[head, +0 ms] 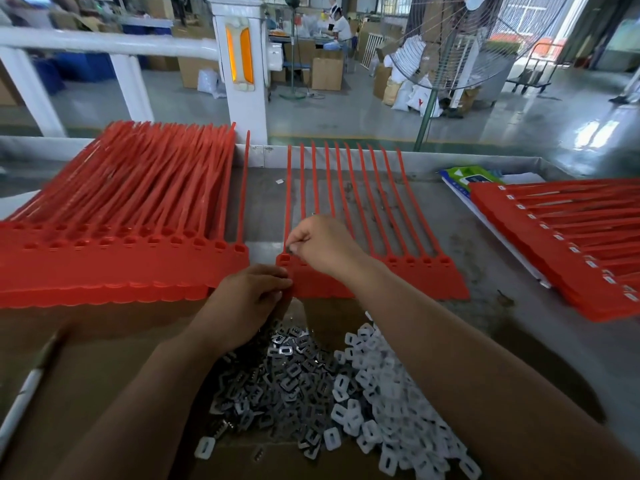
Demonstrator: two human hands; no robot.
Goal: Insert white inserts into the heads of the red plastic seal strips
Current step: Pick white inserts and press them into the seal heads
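A joined row of red seal strips (408, 278) lies in front of me, heads toward me and tails pointing away. My right hand (322, 244) hovers over the leftmost heads and pinches a small dark piece just above the first head (284, 258). My left hand (252, 299) rests at the row's near left corner, fingers curled; whether it holds any pieces is hidden. Below the hands lie a pile of grey metal clips (277, 379) and a pile of white inserts (384, 393) on brown cardboard (104, 358).
A thick stack of red strips (114, 244) fills the left of the table. Another stack (568, 244) with white inserts in its heads lies at the right on white sheets. A pen (24, 396) rests at the left. A floor fan (446, 46) stands beyond the table's far rim.
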